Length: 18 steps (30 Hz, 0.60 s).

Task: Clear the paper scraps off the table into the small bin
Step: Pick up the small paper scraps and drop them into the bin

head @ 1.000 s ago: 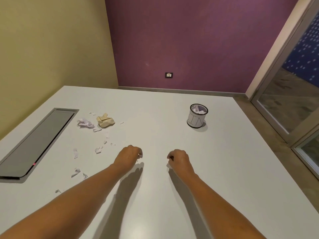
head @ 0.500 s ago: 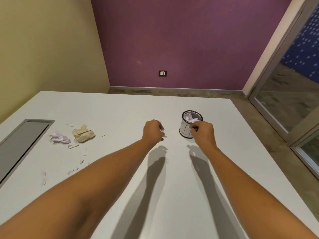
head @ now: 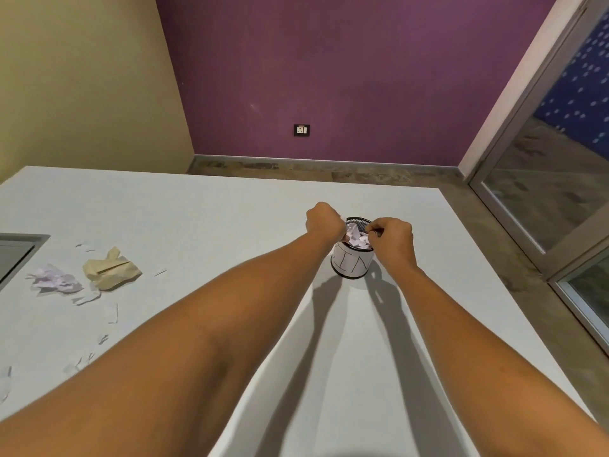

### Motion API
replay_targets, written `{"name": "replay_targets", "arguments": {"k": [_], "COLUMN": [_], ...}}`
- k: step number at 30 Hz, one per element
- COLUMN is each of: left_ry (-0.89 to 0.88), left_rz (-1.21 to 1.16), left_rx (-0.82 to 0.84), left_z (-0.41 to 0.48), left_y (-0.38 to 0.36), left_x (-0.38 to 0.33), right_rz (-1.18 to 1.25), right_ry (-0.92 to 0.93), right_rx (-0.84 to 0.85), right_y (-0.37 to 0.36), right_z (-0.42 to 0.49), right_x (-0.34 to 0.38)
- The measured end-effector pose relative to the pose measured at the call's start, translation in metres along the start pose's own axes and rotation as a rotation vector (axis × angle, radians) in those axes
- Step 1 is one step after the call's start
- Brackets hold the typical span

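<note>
The small bin [head: 352, 266], a black mesh cup with a white label, stands on the white table [head: 230, 209] right of centre, with white paper [head: 357, 238] inside it. Both my hands are over its rim. My left hand [head: 324, 222] is closed at the bin's left edge, a sliver of white scrap showing at its fingertips. My right hand [head: 393, 237] is closed at the right edge, pinching a small scrap over the opening. To the left lie a crumpled white paper [head: 54, 282], a crumpled tan paper [head: 110, 269] and several small white scraps [head: 112, 313].
A grey recessed panel [head: 16, 252] is set into the table at the far left. The table's far edge runs just behind the bin, its right edge runs diagonally beside my right arm. A glass door [head: 543, 199] stands at the right.
Both hands travelled from the middle of the table forward and right to the bin, staying closed on small scraps. The view followed, shifting the scattered paper to the left.
</note>
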<state>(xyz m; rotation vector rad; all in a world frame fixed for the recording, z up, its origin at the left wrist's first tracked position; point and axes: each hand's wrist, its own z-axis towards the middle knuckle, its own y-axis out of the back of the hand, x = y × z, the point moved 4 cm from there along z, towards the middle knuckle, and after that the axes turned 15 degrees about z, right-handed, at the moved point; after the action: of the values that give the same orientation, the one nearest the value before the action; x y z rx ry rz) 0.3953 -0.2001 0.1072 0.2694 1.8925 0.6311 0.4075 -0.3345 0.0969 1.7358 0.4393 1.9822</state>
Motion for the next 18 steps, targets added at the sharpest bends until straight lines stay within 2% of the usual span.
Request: {"name": "replay_targets", "arguments": {"k": [8, 18], "left_ry": [-0.047, -0.074], "left_rz": [0.018, 0.025], "left_rx": [0.066, -0.012], "left_z": [0.018, 0.010], "left_y": [-0.009, 0.013], "left_x": [0.003, 0.026], "right_rz": [-0.083, -0.047], "right_ry": [0.035, 0.041], "right_rx": [0.024, -0.068], "right_y": [-0.005, 0.003], "right_z": [0.010, -0.003], "right_x": [-0.002, -0.006]}}
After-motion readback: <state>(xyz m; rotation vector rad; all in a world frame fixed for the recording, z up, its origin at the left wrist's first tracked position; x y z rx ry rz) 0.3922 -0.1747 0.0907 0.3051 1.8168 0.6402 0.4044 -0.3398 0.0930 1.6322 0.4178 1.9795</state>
